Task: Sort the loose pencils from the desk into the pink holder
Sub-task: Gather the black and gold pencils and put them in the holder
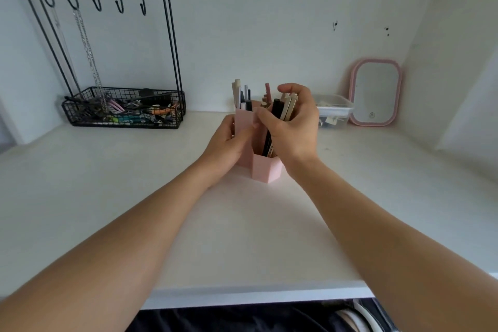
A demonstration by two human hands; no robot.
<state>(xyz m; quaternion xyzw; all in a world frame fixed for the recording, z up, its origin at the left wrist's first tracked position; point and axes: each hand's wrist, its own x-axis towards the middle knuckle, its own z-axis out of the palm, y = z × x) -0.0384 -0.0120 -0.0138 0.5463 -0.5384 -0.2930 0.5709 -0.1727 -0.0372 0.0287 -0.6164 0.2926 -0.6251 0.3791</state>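
The pink holder (265,170) stands upright in the middle of the white desk (242,237), with tall and low compartments. Several pens and pencils (241,96) stick up from its rear compartment. My left hand (229,145) grips the holder's left side, thumb against its tall wall. My right hand (292,121) holds a bundle of black and beige pencils (281,110), whose lower ends reach into the low front compartment. The holder's right side is hidden behind my right hand.
A black wire rack (124,108) with hooks, hanging chains and a basket of small items stands at the back left. A clear plastic box (334,109) and a pink-framed mirror (376,93) sit at the back right. The desk's front edge (256,295) is near me.
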